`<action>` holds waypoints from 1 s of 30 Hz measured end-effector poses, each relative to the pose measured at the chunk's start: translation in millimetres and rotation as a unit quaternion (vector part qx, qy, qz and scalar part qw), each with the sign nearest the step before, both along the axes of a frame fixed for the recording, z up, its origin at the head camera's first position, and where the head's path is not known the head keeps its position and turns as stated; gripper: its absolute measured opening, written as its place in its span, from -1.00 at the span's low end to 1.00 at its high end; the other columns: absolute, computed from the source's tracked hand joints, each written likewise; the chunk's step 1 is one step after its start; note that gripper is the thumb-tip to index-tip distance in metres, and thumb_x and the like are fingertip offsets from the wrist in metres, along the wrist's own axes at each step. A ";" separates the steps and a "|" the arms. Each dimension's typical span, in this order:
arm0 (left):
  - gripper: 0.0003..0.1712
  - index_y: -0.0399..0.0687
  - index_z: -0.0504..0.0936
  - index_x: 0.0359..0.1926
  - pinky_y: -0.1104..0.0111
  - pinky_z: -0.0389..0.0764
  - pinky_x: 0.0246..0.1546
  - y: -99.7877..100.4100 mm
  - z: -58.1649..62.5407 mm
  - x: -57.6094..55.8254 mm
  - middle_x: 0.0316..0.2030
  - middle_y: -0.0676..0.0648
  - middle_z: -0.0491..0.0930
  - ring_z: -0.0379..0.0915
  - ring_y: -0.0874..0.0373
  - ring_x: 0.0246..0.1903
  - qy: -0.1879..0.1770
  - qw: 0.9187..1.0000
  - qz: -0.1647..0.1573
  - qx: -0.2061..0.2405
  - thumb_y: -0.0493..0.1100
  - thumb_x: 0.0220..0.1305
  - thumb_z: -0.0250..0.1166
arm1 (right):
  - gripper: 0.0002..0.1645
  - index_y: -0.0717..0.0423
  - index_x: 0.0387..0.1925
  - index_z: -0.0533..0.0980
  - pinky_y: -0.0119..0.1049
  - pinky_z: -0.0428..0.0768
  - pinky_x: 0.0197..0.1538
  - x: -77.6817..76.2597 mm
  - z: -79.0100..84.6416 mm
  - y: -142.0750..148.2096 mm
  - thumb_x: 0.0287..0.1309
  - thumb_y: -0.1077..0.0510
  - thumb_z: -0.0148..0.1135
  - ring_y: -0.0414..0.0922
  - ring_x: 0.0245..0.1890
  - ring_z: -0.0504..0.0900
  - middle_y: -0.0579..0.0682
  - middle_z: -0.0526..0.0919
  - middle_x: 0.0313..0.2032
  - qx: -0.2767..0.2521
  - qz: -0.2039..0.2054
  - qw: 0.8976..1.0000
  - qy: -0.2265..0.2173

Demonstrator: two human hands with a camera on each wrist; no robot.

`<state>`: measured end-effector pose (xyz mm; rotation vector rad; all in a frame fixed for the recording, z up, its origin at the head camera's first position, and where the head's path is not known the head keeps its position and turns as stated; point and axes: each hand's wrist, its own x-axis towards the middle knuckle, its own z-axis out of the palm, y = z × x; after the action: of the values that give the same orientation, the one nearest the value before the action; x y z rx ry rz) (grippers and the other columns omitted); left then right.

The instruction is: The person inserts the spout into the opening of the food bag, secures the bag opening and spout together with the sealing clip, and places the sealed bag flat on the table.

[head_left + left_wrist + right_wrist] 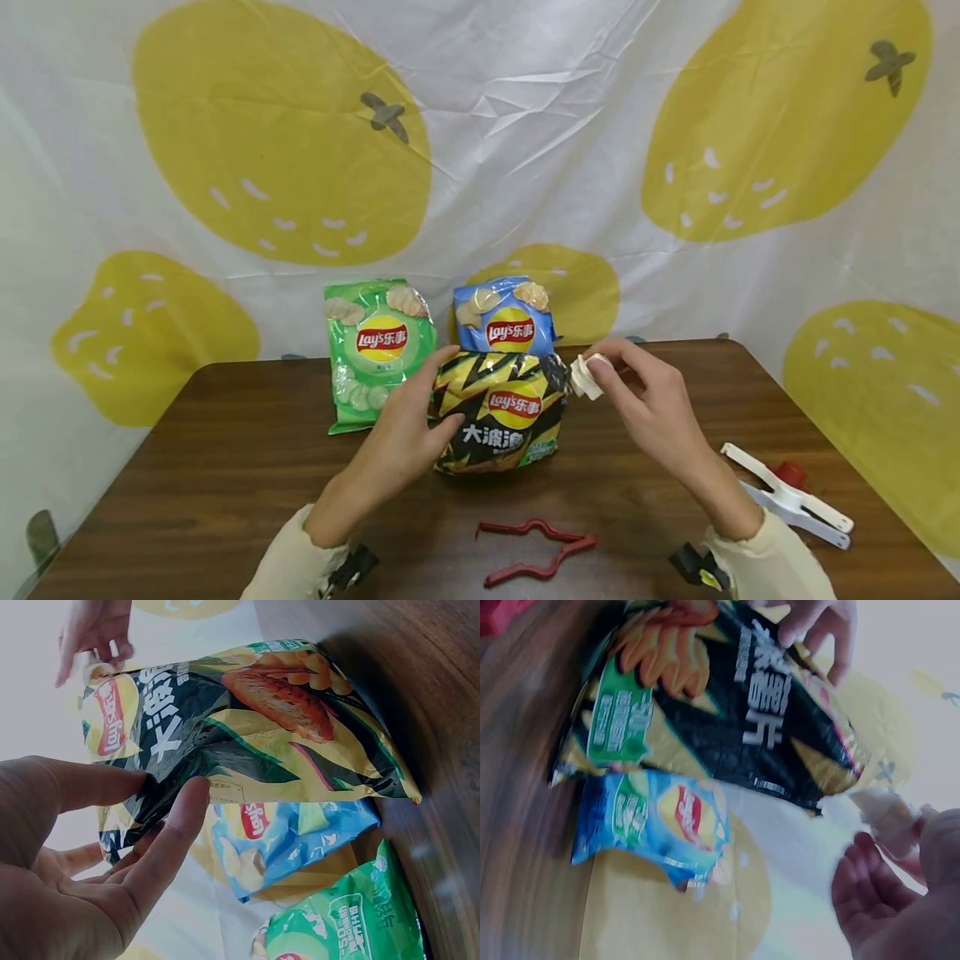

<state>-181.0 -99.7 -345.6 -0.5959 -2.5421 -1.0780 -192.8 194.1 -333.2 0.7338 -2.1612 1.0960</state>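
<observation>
Wood table (pixel 225 467), white cloth (pixel 540 192) with yellow fruit print hung behind it. Landmark: black chip bag (pixel 498 417), held roughly upright mid-table. Left hand (pixel 411 421) grasping its left side, thumb in front, fingers behind; probably to steady the bag while the other hand works. Right hand (pixel 654 402) pinching a small white piece (pixel 585 381) at the black bag's upper right corner. Piece is partly covered; can't tell what it is or whether it's fixed to the bag. 2 more bags: blue bag (pixel 506 312) just behind the black bag, partly hidden; green bag (pixel 381 342) left of it. Fronts face the person, likely parked to leave working room. Red clip (pixel 576 543) lies spread in front of the black bag, presumably for easy reach. White tool (pixel 791 498) and red cap (pixel 791 474) sit well to its right, probably out of the way.
</observation>
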 end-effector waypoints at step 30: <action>-0.10 -0.13 0.29 0.42 -0.05 0.21 0.36 55.5 6.0 23.5 0.36 -0.23 0.30 0.16 -0.12 0.39 0.301 0.935 -0.011 -0.189 0.00 0.14 0.48 | -0.66 0.09 0.10 0.54 -0.44 0.62 -0.11 8.8 -7.7 -23.8 0.32 0.34 0.20 -0.22 -0.13 0.65 -0.08 0.67 -0.06 -0.005 0.076 0.997 -0.023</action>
<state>-157.6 -44.2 -339.6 -0.8925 -2.1849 -0.3162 -184.0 170.4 -340.9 0.8889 -2.1654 1.2127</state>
